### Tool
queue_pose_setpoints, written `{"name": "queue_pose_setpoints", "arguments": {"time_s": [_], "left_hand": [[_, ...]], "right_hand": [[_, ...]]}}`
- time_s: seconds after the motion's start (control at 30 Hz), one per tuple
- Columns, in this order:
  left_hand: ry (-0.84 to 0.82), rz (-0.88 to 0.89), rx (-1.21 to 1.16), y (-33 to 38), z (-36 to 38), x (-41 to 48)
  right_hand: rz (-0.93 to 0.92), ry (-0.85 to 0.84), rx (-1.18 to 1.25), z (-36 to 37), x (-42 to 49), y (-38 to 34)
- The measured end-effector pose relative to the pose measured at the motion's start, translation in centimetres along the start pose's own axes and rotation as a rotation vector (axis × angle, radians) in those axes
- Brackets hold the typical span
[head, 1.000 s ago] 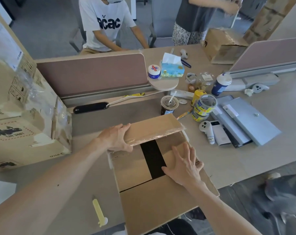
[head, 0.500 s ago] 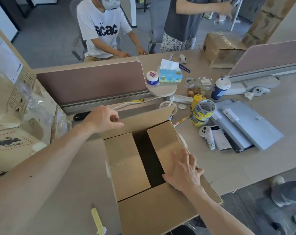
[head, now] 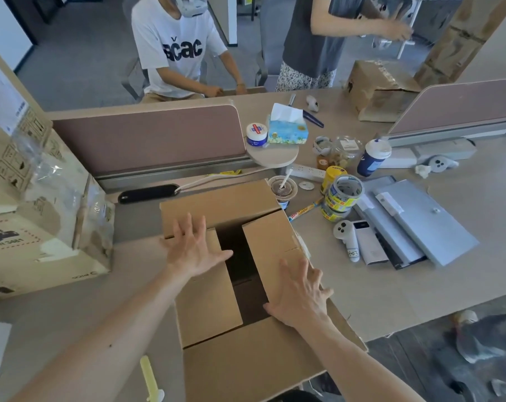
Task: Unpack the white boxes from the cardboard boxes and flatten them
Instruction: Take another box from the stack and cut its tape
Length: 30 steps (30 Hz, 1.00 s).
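1. Head view: the far flap (head: pixel 217 203) of the cardboard box (head: pixel 246 361) has been folded back and released.
2. The left hand (head: pixel 196 248) has been moved onto the box's left inner flap (head: pixel 208 309), fingers spread flat and gripping nothing.
3. The right hand (head: pixel 299 294) is kept flat on the right inner flap (head: pixel 269 242), fingers apart.
4. The white boxes are not seen, presumably below the dark gap (head: pixel 237 256). The inner flaps are judged next.

Left hand (head: pixel 198 250) flat, fingers spread, forearm extended forward. Right hand (head: pixel 299 291) flat, fingers splayed, palm down.
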<state>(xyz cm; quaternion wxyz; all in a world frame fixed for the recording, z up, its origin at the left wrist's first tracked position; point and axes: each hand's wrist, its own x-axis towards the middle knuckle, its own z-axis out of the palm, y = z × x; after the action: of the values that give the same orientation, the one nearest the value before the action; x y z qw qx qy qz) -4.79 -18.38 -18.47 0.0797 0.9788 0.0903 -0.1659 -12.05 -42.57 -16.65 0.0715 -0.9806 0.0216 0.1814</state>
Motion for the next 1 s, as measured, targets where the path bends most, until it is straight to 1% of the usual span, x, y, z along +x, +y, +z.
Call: {"name": "queue_pose_setpoints", "arguments": {"time_s": [0.13, 0.3, 0.43, 0.5, 0.6, 0.67, 0.77, 0.83, 0.9, 0.93, 1.0], "left_hand": [[0.003, -0.012, 0.034, 1.4, 0.7, -1.8], [0.005, -0.031, -0.145, 1.8, -1.1, -2.6], [-0.015, -0.028, -0.387, 1.3, -2.9, -3.5], [0.012, -0.028, -0.493, 0.7, -3.8, -3.8], [0.057, -0.048, -0.545, -0.3, -5.2, -4.4], [0.077, -0.076, -0.535, -1.3, -6.0, -4.8], [0.091, -0.141, -0.454, -3.1, -7.1, -5.7], [0.092, -0.158, -0.395, -4.1, -7.5, -6.3], [0.110, -0.170, -0.299, -4.7, -7.7, -6.9], [0.137, -0.180, -0.233, -5.0, -7.8, -7.2], [0.203, -0.193, -0.031, -6.0, -7.9, -7.3]], "right_hand": [[-0.008, -0.021, -0.046, -0.4, 0.5, -0.3], [-0.028, -0.057, 0.030, -1.5, 0.5, -0.1], [-0.116, -0.171, 0.110, -3.7, 0.9, 1.5], [-0.182, -0.201, 0.181, -4.9, 1.2, 2.5], [-0.242, -0.305, 0.323, -7.0, 1.7, 4.1], [-0.219, -0.399, 0.523, -8.3, 1.8, 5.5], [-0.167, -0.443, 0.895, -9.4, 2.3, 7.9], [-0.107, -0.393, 1.033, -9.5, 2.8, 9.5], [0.028, -0.296, 1.154, -8.8, 3.6, 11.2], [0.088, -0.265, 1.206, -8.4, 4.0, 12.0], [0.142, -0.215, 1.260, -7.9, 4.3, 12.9]]}}
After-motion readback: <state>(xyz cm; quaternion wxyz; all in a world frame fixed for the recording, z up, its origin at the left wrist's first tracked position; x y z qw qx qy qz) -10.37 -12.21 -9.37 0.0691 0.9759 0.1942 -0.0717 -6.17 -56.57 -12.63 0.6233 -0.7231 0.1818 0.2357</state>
